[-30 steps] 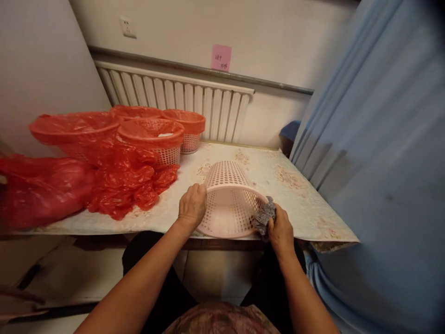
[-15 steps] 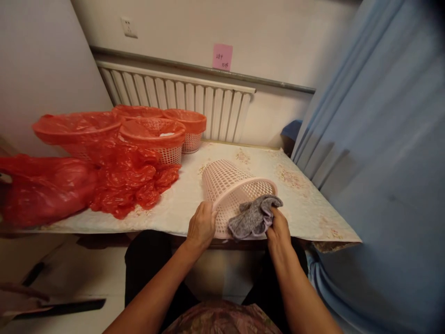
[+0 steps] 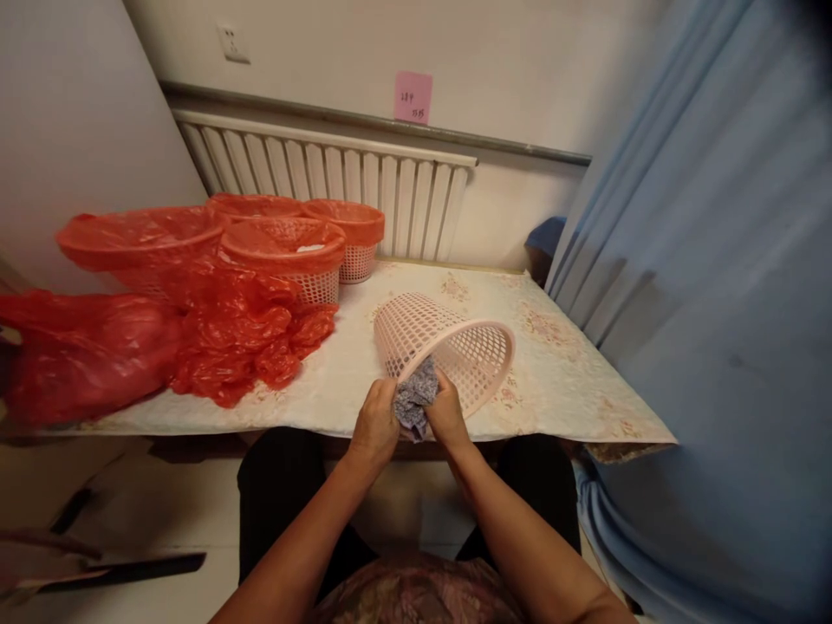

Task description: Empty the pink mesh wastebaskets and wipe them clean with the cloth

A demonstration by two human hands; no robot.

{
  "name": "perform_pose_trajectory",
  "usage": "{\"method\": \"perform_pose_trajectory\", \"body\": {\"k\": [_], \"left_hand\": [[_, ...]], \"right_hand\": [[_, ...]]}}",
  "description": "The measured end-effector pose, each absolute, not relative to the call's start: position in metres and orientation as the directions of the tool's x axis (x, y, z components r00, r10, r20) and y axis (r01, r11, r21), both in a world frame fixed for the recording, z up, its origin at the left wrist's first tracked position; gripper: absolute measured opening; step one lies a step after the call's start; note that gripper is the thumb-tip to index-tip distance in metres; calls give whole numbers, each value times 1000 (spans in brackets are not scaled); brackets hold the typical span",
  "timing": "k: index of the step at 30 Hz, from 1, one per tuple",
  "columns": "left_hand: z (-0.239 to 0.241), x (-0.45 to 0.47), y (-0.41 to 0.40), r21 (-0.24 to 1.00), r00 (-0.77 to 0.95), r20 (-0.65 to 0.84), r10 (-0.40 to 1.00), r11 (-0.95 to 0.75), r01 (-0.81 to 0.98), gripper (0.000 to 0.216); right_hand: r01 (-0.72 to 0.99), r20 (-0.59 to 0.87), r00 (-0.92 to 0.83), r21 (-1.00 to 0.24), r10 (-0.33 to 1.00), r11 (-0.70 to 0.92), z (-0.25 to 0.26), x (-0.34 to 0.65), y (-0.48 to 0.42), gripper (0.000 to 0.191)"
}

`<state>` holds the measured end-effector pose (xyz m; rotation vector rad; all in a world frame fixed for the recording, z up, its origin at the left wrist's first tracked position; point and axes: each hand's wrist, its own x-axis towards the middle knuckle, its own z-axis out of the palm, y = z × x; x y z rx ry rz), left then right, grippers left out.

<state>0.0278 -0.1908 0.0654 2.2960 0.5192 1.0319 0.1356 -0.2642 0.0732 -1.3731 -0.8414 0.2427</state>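
Observation:
A pale pink perforated plastic wastebasket lies tilted on its side on the table, its round mouth turned toward me and to the right. My left hand is closed on the basket's rim at its near left side. Bunched in my right hand is a grey cloth, pressed against the inside of the rim close beside my left hand. The fingertips of my right hand are partly hidden by the cloth.
Several similar baskets lined with red bags stand at the back left. Crumpled red plastic bags and a full red bag lie before them. The floral tablecloth reaches a blue curtain at right. A radiator lines the wall.
My right hand has moved left with the cloth, from the right part of the basket's mouth to the rim beside my left hand. The basket has turned slightly.

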Motion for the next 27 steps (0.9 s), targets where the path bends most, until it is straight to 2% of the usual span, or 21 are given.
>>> {"method": "perform_pose_trajectory", "body": {"k": [2, 4, 6, 12, 15, 17, 20, 22, 27], "left_hand": [[63, 27, -190, 630, 624, 548, 557, -766, 129, 17], [62, 26, -189, 629, 616, 542, 571, -762, 153, 13], [60, 24, -189, 634, 607, 532, 591, -753, 178, 12], [55, 17, -190, 668, 592, 517, 617, -724, 172, 11], [51, 18, -193, 688, 622, 482, 617, -706, 166, 11], [47, 20, -196, 701, 628, 465, 624, -693, 169, 11], [43, 24, -198, 708, 619, 470, 630, -688, 162, 12], [43, 24, -198, 705, 615, 477, 628, -691, 160, 12], [48, 21, -197, 693, 618, 482, 622, -702, 166, 13]], "right_hand": [[525, 414, 540, -846, 733, 91, 53, 139, -267, 25], [739, 365, 392, -672, 844, -53, 33, 146, -269, 26], [862, 267, 320, -481, 909, -162, 17, 155, -271, 28], [937, 78, 323, -168, 943, -307, 12, 199, -276, 26], [908, 71, 418, -53, 906, -415, 19, 216, -280, 31], [858, 97, 511, -128, 854, -498, 19, 216, -281, 33], [695, 84, 654, -458, 752, -554, 12, 201, -276, 38], [586, 50, 698, -613, 714, -530, 8, 188, -270, 45], [416, -9, 669, -824, 744, -385, 25, 165, -254, 47]]}}
